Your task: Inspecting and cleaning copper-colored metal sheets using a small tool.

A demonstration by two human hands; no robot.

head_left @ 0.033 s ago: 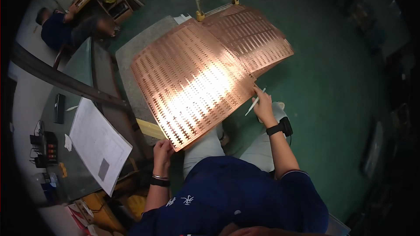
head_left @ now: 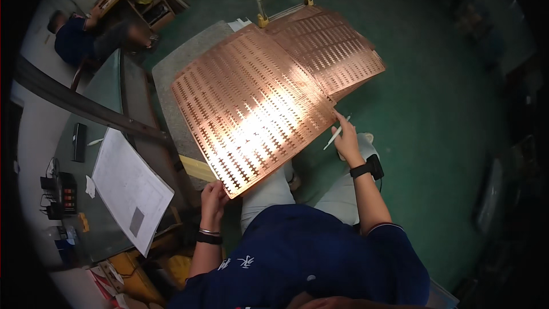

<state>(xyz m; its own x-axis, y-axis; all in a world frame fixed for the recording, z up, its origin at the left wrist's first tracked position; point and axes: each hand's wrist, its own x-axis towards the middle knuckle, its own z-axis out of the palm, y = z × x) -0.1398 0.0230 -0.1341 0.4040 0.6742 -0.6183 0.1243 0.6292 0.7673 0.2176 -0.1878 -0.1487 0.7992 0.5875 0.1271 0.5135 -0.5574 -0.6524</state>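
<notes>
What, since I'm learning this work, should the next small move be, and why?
Perhaps set the white pen aside: the right hand holds it while at the edge of the perforated copper sheet, whose near corner the left hand grips.

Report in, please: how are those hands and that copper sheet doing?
Left hand gripping copper sheet at near corner. Right hand at right corner, holding white pen. Sheet patterned with cutouts. More copper sheeting beyond; no obstruction seen.
</notes>
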